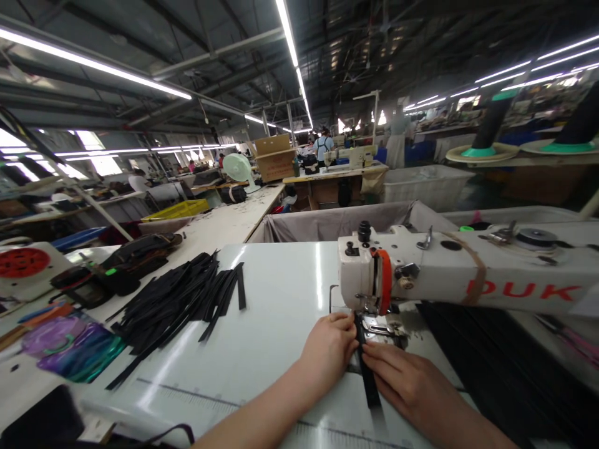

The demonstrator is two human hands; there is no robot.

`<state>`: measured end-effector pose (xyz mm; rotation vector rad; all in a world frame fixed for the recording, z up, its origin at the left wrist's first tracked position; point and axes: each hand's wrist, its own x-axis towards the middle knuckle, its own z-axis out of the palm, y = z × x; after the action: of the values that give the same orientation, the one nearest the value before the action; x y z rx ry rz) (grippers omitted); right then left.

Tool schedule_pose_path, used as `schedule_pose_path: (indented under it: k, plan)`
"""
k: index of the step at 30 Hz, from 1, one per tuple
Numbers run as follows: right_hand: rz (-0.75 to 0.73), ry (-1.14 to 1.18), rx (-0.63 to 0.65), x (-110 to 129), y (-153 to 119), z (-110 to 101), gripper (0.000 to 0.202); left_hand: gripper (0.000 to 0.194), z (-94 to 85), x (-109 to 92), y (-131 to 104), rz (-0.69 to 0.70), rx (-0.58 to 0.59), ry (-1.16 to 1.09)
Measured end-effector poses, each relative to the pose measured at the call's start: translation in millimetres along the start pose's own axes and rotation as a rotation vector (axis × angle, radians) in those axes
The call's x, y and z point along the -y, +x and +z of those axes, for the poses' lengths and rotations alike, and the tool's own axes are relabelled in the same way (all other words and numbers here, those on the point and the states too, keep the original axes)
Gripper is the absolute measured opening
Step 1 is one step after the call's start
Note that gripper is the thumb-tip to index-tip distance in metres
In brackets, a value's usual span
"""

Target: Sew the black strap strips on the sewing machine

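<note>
In my head view, the black strip (372,390) lies lengthwise on the pale surface (271,324), its far end beneath the head of the sewing machine (355,274) and its near end pointing toward me. My left hand (330,343) comes in from the near left, forearm slanting across the surface, knuckles up, fingers bent and bunched against the strip's left edge, close to the needle area. My right hand (409,377) reaches in from the near right, back upward, fingers stretched out to the left so their tips touch the strip's right edge, a little nearer than the left fingertips. Both hands are in contact with it; whether either one pinches it or only presses, I cannot tell.

An orange guard (384,282) stands on the machine just beyond the hands. To the right, dark cloth (500,368) lies beneath the machine's arm. On the left, well apart from my hands, is a loose pile (175,299) of black strips. Farther off are a pale green fan (237,167) and an open carton (275,165); thread cones (486,131) stand at the far right.
</note>
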<state>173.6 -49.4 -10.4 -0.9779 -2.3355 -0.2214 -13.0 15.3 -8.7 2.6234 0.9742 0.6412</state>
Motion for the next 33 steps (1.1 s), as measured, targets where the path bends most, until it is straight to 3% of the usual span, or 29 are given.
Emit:
schedule_pose_path:
  k: [10,15,19,33]
  plan:
    - [0.101,0.042,0.052,-0.6,6.3,0.5,0.026,0.023,-2.1,-4.7,-3.7,0.009,-0.08,-0.109]
    - [0.172,0.246,0.136,0.9,3.8,-13.9,0.026,0.021,-3.2,-3.0,-3.7,-0.014,-0.07,-0.126]
    - [0.196,0.331,0.131,-0.8,2.6,-16.9,0.029,0.018,-3.0,-0.7,-2.4,-0.007,-0.061,-0.122]
    - [0.21,0.043,0.149,-14.1,1.6,7.2,0.033,0.014,-2.2,-5.4,-1.1,0.001,-0.078,-0.062]
